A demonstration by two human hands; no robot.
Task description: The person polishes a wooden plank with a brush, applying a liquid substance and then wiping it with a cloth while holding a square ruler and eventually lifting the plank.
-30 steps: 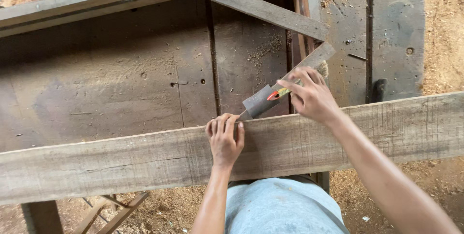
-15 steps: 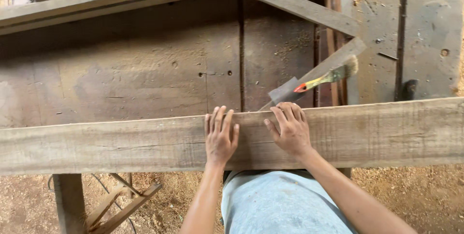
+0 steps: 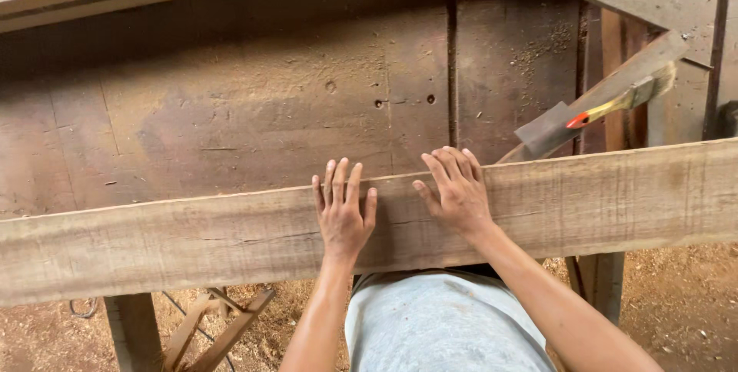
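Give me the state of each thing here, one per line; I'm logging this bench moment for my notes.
Left hand: flat on the plank, fingers spread, holding nothing.
Right hand: flat on the plank, fingers at its far edge, holding nothing.
Rough wooden plank: lying across the workbench, under both hands.
Paintbrush: lying on the bench beyond the plank, untouched.
Workbench top: worn, dusted with sawdust.

One camera sits on the person's head and looks steeply down and forward toward 12 o'clock, close over the work. The plank (image 3: pixel 192 241) crosses the frame from 9 to 3 o'clock, the dark surface (image 3: pixel 231 111) fills the upper part, and the sawdust floor (image 3: pixel 676 303) shows at the bottom.
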